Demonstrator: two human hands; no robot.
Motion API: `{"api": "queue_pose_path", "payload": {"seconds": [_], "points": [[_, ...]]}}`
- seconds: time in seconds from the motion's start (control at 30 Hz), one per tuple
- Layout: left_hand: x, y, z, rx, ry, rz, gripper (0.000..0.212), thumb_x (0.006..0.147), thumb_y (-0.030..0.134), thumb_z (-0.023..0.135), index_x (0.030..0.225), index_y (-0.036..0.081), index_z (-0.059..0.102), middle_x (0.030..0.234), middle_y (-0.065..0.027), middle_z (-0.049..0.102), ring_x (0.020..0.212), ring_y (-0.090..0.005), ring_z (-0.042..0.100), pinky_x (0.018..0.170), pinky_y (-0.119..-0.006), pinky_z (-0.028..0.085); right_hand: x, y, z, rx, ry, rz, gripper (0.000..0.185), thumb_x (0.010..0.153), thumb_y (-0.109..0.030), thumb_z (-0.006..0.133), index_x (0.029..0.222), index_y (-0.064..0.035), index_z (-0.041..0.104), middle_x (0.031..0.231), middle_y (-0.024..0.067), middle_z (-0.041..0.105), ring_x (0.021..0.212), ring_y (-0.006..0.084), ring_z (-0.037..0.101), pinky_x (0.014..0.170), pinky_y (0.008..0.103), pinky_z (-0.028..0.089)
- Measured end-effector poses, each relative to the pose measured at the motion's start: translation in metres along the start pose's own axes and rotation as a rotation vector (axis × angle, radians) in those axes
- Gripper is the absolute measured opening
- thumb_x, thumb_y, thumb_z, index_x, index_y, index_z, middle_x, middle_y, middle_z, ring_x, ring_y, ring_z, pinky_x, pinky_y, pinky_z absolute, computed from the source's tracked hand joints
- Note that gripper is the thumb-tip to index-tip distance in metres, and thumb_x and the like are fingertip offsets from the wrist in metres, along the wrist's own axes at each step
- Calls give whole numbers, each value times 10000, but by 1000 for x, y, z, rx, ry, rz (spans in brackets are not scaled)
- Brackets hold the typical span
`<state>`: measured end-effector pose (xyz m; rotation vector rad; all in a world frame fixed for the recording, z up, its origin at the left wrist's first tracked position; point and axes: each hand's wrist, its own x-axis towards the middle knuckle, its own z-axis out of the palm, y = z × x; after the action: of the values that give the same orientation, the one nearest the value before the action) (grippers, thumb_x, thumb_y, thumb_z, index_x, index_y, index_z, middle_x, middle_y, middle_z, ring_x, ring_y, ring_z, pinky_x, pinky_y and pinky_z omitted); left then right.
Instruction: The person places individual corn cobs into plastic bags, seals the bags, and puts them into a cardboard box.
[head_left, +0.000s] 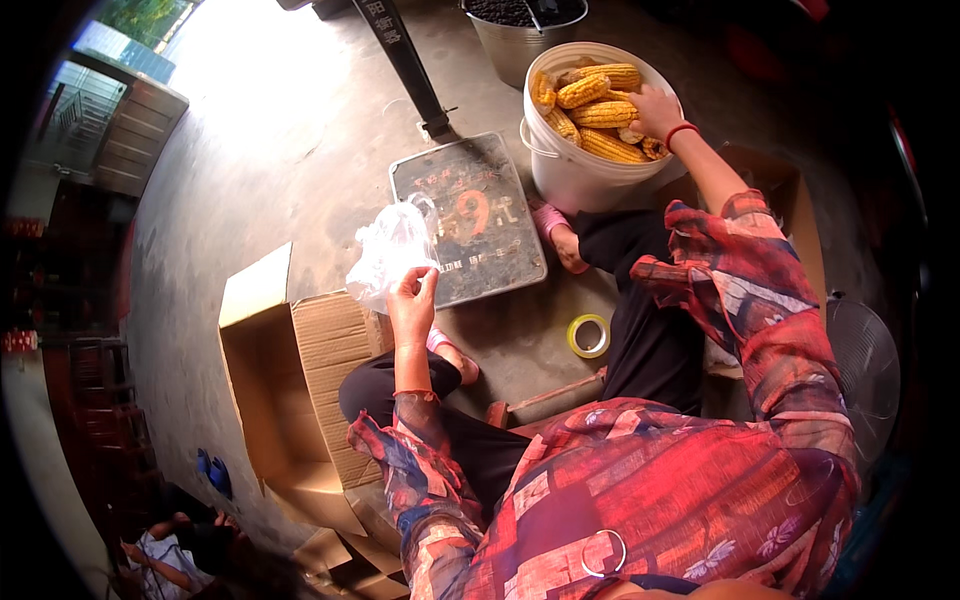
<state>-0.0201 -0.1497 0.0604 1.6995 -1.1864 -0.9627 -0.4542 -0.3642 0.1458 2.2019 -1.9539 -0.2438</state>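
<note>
My left hand (412, 300) pinches the edge of a clear plastic bag (394, 247) between thumb and fingers. The thin, crumpled bag hangs over the left side of a platform scale's plate (487, 255). At the upper right, my right hand (658, 114) reaches over the rim of a white plastic bucket (566, 176). Its fingers touch the yellow corn cobs (604, 114) heaped inside. Some fingertips are hidden among the cobs, so I cannot tell whether they grip one.
A cardboard box (337, 375) gapes at my left. The scale's dark post (401, 60) rises beyond its plate. Behind the bucket stands a metal pail (510, 49) of dark contents. A tape roll (589, 335) lies between my feet. Another person (176, 559) sits at lower left.
</note>
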Motion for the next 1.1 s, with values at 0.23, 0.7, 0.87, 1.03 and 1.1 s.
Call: {"api": "queue_pose_path", "payload": {"seconds": [0.23, 0.7, 0.87, 1.03, 1.1], "points": [[5, -11, -10, -94, 68, 12, 201, 804, 181, 637, 826, -18, 631, 530, 57, 446, 505, -15, 350, 443, -213, 274, -47, -7, -56, 138, -70, 28, 460, 742, -386, 595, 1021, -26, 533, 967, 201, 596, 891, 342, 584, 736, 437, 465], [-23, 56, -27, -433, -581, -72, 91, 775, 68, 634, 838, 6, 655, 752, -20, 634, 701, -82, 562, 649, -208, 445, -156, -204, -37, 1827, -953, -247, 352, 821, -405, 579, 929, -73, 531, 695, -14, 486, 511, 54, 421, 433, 190, 320], [-34, 62, -24, -431, -764, -117, 117, 762, 79, 666, 843, -5, 657, 778, -21, 638, 736, -82, 579, 684, -217, 459, -155, -233, -24, 1896, -984, -307, 328, 835, -381, 553, 939, -69, 539, 732, -13, 497, 519, 55, 403, 439, 194, 305], [-56, 70, -18, -540, -697, -172, 132, 815, 120, 633, 896, 16, 629, 736, 22, 593, 651, -33, 522, 584, -170, 405, -154, -236, -21, 1728, -708, -121, 341, 809, -370, 574, 991, -83, 548, 681, 27, 538, 553, 86, 477, 467, 236, 369], [-70, 64, -23, -673, -551, -213, 138, 837, 115, 600, 923, 9, 616, 727, 22, 589, 630, -37, 512, 579, -164, 397, -150, -230, -24, 1448, -374, -255, 376, 790, -381, 586, 1021, -87, 545, 663, 79, 574, 567, 145, 551, 488, 295, 417]]}}
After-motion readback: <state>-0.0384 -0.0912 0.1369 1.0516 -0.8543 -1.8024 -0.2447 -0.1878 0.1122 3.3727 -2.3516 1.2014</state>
